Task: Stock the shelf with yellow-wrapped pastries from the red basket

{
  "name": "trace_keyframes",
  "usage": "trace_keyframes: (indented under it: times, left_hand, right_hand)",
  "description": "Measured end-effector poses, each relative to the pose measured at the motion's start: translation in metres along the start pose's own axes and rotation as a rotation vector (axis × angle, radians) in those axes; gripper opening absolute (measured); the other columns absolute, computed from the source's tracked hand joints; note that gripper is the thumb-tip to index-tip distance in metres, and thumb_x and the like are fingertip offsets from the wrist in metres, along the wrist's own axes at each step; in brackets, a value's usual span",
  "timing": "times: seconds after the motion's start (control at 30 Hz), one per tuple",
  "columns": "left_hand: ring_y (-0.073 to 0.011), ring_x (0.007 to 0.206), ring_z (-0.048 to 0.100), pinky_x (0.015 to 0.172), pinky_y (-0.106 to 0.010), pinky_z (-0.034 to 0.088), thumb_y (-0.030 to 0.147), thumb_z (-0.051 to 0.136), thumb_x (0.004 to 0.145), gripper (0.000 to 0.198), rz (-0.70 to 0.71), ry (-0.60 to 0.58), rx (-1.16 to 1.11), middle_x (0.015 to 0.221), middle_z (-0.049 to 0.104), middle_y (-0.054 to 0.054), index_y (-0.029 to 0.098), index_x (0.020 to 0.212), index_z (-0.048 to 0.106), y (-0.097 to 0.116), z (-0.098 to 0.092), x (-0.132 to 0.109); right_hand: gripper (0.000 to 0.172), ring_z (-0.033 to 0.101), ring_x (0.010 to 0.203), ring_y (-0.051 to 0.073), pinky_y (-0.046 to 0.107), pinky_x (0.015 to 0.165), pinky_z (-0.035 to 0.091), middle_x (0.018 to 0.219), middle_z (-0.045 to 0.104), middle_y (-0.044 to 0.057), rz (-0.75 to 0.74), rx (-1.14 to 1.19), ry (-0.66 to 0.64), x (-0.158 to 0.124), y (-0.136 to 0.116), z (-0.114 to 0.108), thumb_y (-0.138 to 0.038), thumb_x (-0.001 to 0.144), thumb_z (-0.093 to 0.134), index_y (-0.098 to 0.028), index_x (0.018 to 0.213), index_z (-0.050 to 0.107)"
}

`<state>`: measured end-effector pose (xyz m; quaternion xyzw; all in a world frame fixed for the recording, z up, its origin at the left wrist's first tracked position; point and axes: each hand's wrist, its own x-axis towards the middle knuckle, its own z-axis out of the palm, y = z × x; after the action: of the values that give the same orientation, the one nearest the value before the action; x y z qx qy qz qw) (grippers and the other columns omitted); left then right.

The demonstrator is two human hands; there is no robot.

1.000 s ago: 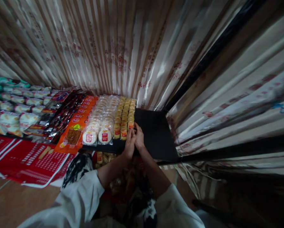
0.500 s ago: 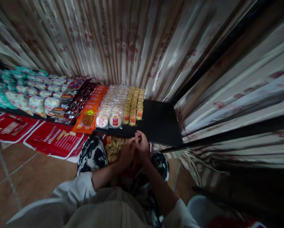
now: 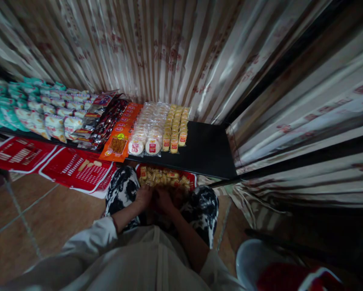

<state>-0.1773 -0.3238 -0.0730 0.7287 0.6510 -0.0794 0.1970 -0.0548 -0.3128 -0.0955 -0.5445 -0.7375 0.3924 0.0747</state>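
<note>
My left hand and my right hand are close together between my knees, low over a pile of small yellow-wrapped snack packets. The packets lie in a red package with a white edge. Both hands look curled, with their fingers bent down into shadow. Whatever they hold is hidden in the dark. Just beyond the pile, on a black shelf, stand rows of the same yellow-wrapped packets.
Left of these are round white crackers in clear wrap, an orange snack bag, dark red packets, white packets and green packets. Red printed packaging hangs below. A pale bucket stands at right. A striped curtain hangs behind.
Both hands have moved down and back from near the shelf's front edge to low between my knees. More of the packet pile shows. The view has shifted slightly.
</note>
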Motion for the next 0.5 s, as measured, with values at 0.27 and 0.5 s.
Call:
trace_keyframes:
  times: [0.27, 0.5]
  left_hand:
    - [-0.0280, 0.107, 0.051, 0.087, -0.038, 0.041, 0.009, 0.039, 0.083, 0.029, -0.021, 0.067, 0.026, 0.105, 0.060, -0.018, 0.011, 0.104, 0.058, -0.004, 0.011, 0.013]
    - [-0.0240, 0.100, 0.055, 0.090, -0.034, 0.038, 0.029, 0.050, 0.083, 0.029, -0.026, 0.110, -0.166, 0.100, 0.064, -0.013, 0.013, 0.106, 0.055, -0.002, -0.003, 0.013]
  right_hand:
    - [0.032, 0.061, 0.097, 0.021, 0.030, 0.086, 0.042, 0.104, 0.067, 0.010, 0.094, 0.072, 0.053, 0.000, 0.006, 0.000, -0.010, 0.077, 0.047, -0.017, 0.105, 0.062]
    - [0.034, 0.061, 0.096, 0.019, 0.033, 0.087, 0.045, 0.103, 0.067, 0.006, 0.094, 0.348, 0.248, 0.003, 0.011, -0.002, -0.013, 0.072, 0.052, -0.021, 0.104, 0.061]
